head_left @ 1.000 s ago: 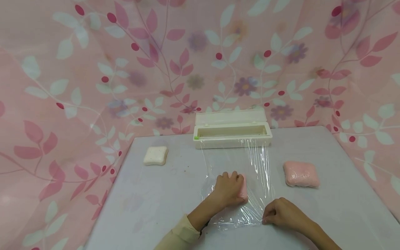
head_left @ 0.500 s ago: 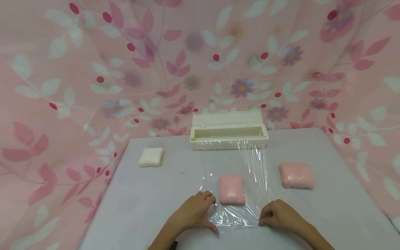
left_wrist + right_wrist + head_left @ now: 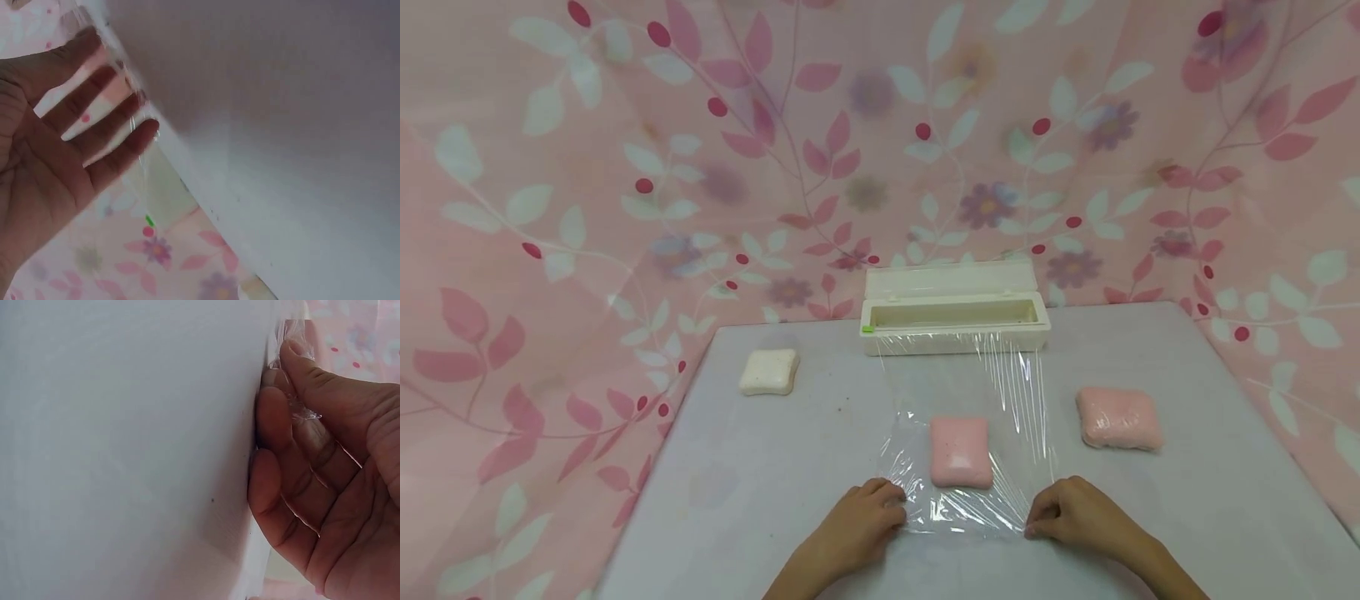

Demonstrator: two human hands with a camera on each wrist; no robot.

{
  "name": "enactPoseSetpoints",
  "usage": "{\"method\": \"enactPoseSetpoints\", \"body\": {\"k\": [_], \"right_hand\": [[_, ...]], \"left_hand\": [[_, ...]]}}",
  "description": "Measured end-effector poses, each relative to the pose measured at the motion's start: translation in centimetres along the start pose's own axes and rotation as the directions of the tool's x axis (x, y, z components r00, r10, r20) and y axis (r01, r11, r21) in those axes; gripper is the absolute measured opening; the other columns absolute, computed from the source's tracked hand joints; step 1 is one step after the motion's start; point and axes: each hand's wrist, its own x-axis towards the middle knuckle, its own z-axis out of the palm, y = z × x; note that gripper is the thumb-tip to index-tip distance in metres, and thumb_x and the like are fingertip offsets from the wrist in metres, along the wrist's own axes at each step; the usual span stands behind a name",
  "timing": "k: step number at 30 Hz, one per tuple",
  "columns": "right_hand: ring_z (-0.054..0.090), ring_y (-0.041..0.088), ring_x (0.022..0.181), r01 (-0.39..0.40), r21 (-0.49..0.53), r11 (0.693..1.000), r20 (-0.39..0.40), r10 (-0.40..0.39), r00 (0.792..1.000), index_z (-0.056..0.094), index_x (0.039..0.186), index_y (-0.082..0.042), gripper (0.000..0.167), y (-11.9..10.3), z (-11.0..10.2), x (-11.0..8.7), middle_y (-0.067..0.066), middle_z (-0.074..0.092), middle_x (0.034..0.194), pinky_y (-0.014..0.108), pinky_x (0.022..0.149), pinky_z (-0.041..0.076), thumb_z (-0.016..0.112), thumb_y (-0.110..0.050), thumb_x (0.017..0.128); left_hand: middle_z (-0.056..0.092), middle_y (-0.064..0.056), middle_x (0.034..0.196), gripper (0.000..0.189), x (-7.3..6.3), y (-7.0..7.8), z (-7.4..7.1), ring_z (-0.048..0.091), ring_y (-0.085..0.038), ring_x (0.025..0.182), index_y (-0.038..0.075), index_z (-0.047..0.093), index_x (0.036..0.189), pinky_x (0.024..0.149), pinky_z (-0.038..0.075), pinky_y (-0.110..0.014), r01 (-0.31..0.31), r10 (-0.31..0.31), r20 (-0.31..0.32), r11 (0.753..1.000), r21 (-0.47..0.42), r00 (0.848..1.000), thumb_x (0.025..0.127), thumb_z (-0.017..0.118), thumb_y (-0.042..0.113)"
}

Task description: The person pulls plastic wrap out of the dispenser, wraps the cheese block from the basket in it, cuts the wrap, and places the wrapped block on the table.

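A sheet of cling film (image 3: 917, 383) runs from a white dispenser box (image 3: 955, 337) toward the near side of the table. Upon the film, near its front end, lies a pink bar of soap (image 3: 960, 452). My right hand (image 3: 1078, 517) pinches the film's front right corner between thumb and forefinger; crumpled film shows there in the right wrist view. At the front left corner is my left hand (image 3: 861, 525), its fingertips touching the film's edge. In the left wrist view the fingers (image 3: 119, 156) of that hand are spread and nearly straight.
A white bar of soap (image 3: 770, 372) sits at the back left of the table (image 3: 760, 483). Toward the right lies a pink bar wrapped in shiny film (image 3: 1120, 418). The box's lid (image 3: 951, 281) stands raised against the floral curtain (image 3: 865, 142).
My left hand has let go of the pink soap and moved left and toward me, to the film's front left corner. My right hand keeps its pinch at the right corner.
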Motion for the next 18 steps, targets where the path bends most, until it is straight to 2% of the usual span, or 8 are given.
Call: {"method": "enactPoseSetpoints", "body": {"k": [2, 4, 6, 8, 9, 12, 14, 18], "right_hand": [[0.047, -0.007, 0.060, 0.026, 0.006, 1.000, -0.006, -0.026, 1.000, 0.074, 0.074, -0.030, 0.010, 0.0, -0.1, -0.1, -0.027, 0.061, 0.068, 0.019, 0.051, 0.039, 0.081, -0.026, 0.080], [0.050, -0.006, 0.062, 0.057, 0.023, 0.998, -0.015, -0.057, 0.998, 0.075, 0.077, -0.028, 0.008, -0.1, -0.4, -0.4, -0.026, 0.063, 0.071, 0.019, 0.053, 0.042, 0.081, -0.025, 0.081], [0.054, -0.004, 0.064, 0.066, 0.067, 0.996, -0.018, -0.065, 0.998, 0.076, 0.081, -0.027, 0.006, -0.3, -0.9, -0.5, -0.022, 0.065, 0.073, 0.020, 0.055, 0.044, 0.079, -0.023, 0.084], [0.059, 0.002, 0.063, 0.057, 0.122, 0.991, -0.025, -0.054, 0.998, 0.077, 0.085, -0.024, 0.002, -0.6, -1.6, -0.4, -0.015, 0.067, 0.073, 0.022, 0.055, 0.046, 0.077, -0.021, 0.086], [0.060, 0.005, 0.063, 0.034, 0.148, 0.988, -0.024, -0.030, 0.999, 0.077, 0.087, -0.022, 0.001, -0.7, -2.1, -0.3, -0.012, 0.068, 0.074, 0.023, 0.055, 0.047, 0.075, -0.022, 0.087], [0.064, 0.013, 0.064, -0.046, 0.203, 0.978, -0.034, 0.054, 0.998, 0.076, 0.093, -0.016, 0.011, -1.2, -3.6, 0.6, -0.004, 0.070, 0.078, 0.026, 0.055, 0.050, 0.072, -0.025, 0.091], [0.065, 0.014, 0.065, -0.083, 0.200, 0.976, -0.070, 0.099, 0.993, 0.075, 0.095, -0.012, 0.015, -1.4, -4.3, 1.4, 0.000, 0.071, 0.080, 0.027, 0.056, 0.051, 0.071, -0.026, 0.092], [0.063, 0.015, 0.063, -0.120, 0.170, 0.978, -0.183, 0.151, 0.971, 0.074, 0.093, -0.009, 0.014, -1.2, -4.9, 3.2, 0.001, 0.069, 0.077, 0.028, 0.056, 0.051, 0.072, -0.022, 0.091]], "left_hand": [[0.062, 0.009, 0.102, 0.015, -0.1, -0.4, -0.4, 0.057, -0.009, 0.096, 0.020, 0.065, 0.085, 0.075, 0.047, -0.024, 0.013, -0.012, 0.008, 0.993, -0.117, 1.000, 0.082, 0.076, 0.010], [0.062, 0.013, 0.096, 0.013, -0.1, -1.0, -1.2, 0.057, -0.003, 0.089, 0.019, 0.064, 0.088, 0.075, 0.048, -0.022, 0.056, -0.048, 0.037, 0.961, -0.272, 0.998, 0.087, 0.073, 0.010], [0.063, 0.013, 0.092, 0.007, 0.2, -1.7, -2.0, 0.057, -0.001, 0.086, 0.017, 0.064, 0.093, 0.077, 0.049, -0.022, 0.120, -0.099, 0.071, 0.896, -0.428, 0.993, 0.092, 0.069, 0.012], [0.065, 0.011, 0.091, 0.001, 0.7, -2.5, -2.7, 0.059, -0.001, 0.086, 0.017, 0.064, 0.096, 0.077, 0.051, -0.024, 0.170, -0.149, 0.084, 0.827, -0.536, 0.985, 0.097, 0.064, 0.018], [0.066, 0.009, 0.091, 0.003, 1.1, -2.9, -2.9, 0.061, -0.002, 0.086, 0.017, 0.064, 0.097, 0.077, 0.051, -0.026, 0.186, -0.169, 0.083, 0.796, -0.576, 0.982, 0.098, 0.063, 0.019], [0.068, 0.003, 0.089, 0.006, 2.4, -4.1, -3.2, 0.065, -0.009, 0.084, 0.016, 0.060, 0.098, 0.074, 0.053, -0.027, 0.222, -0.234, 0.071, 0.724, -0.654, 0.970, 0.100, 0.059, 0.021], [0.067, 0.001, 0.086, 0.008, 3.2, -4.7, -3.1, 0.066, -0.014, 0.080, 0.015, 0.058, 0.098, 0.068, 0.053, -0.027, 0.247, -0.276, 0.066, 0.695, -0.676, 0.959, 0.101, 0.058, 0.022], [0.063, -0.002, 0.077, 0.010, 4.8, -5.7, -2.3, 0.064, -0.023, 0.065, 0.012, 0.055, 0.098, 0.053, 0.050, -0.026, 0.291, -0.342, 0.076, 0.640, -0.711, 0.937, 0.102, 0.056, 0.020]]}}
